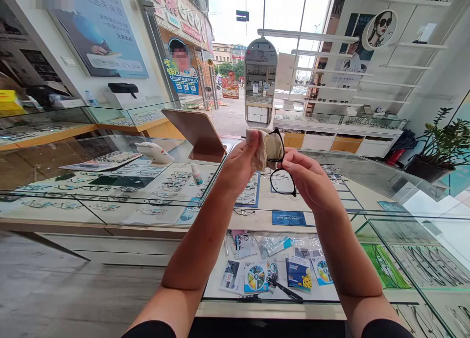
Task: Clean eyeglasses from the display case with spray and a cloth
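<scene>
A pair of black-framed eyeglasses (282, 182) is held up above the glass counter, one lens over the other. My left hand (239, 164) is closed on a beige cleaning cloth (261, 147), which is folded around the upper lens. With its thumb and fingers, my right hand (306, 177) pinches the frame near the bridge. The lower lens is uncovered, and the counter shows through it. Part of the upper rim is hidden by the cloth.
On the glass counter stand a brown tilted mirror (198, 132), a small white bottle (197, 174) and a white device (154, 153). Rows of eyeglasses lie beneath the glass. A black pen (285, 290) and packets lie in front. A potted plant (436, 147) stands right.
</scene>
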`<state>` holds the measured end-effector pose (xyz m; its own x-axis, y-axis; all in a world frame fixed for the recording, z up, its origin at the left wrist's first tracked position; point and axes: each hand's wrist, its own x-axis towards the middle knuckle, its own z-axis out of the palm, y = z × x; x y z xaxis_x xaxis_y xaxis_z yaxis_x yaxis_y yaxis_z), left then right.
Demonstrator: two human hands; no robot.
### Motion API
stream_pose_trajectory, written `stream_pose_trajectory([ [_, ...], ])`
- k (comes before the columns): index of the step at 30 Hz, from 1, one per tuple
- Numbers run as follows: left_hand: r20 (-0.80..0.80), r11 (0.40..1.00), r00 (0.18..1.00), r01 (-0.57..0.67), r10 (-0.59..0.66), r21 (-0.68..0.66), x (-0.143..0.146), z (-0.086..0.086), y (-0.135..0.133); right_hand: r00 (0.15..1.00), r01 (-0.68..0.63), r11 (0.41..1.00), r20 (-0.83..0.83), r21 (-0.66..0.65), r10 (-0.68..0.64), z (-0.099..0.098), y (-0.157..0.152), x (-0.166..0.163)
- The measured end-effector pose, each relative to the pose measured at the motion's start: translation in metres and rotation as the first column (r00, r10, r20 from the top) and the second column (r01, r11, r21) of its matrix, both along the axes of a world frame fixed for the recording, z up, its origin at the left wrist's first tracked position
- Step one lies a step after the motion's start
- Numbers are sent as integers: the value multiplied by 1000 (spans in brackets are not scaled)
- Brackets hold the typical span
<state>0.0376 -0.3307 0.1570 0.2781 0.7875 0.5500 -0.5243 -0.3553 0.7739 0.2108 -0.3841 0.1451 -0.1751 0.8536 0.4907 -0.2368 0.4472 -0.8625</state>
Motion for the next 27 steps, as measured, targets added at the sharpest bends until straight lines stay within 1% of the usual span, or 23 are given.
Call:
stream_pose_trajectory([
  [3, -45, 999, 998, -39, 40, 37, -1, -6, 3, 1000, -2, 1000, 12, 2, 2, -2, 4, 0],
  [5, -70, 997, 994, -76, 78, 32, -2, -10, 6, 1000, -11, 1000, 15, -10, 11, -3, 5, 1],
  [7, -88, 996, 992, -87, 88, 20, -3, -12, 9, 999, -32, 999, 16, -27, 33, -3, 5, 2],
  [10, -107, 998, 993, -57, 58, 14, -5, -13, 11, 999, -43, 998, 0, -43, 43, -2, 6, 4],
  [13, -122, 1000, 992, -30, 31, 9, -7, -11, 11, 1000, -9, 999, 1, -43, 9, -2, 8, 6],
  [17, -144, 1000, 989, -24, 23, -4, -9, -9, 9, 1000, -9, 998, 22, -64, 10, -3, 9, 8],
  [24, -192, 999, 981, 19, -13, 30, -14, -7, 3, 999, -47, 996, 10, -79, 48, -1, 9, 8],
  [27, -187, 998, 982, 20, -8, 62, -12, -7, 1, 999, -52, 995, -11, -82, 51, -2, 8, 8],
])
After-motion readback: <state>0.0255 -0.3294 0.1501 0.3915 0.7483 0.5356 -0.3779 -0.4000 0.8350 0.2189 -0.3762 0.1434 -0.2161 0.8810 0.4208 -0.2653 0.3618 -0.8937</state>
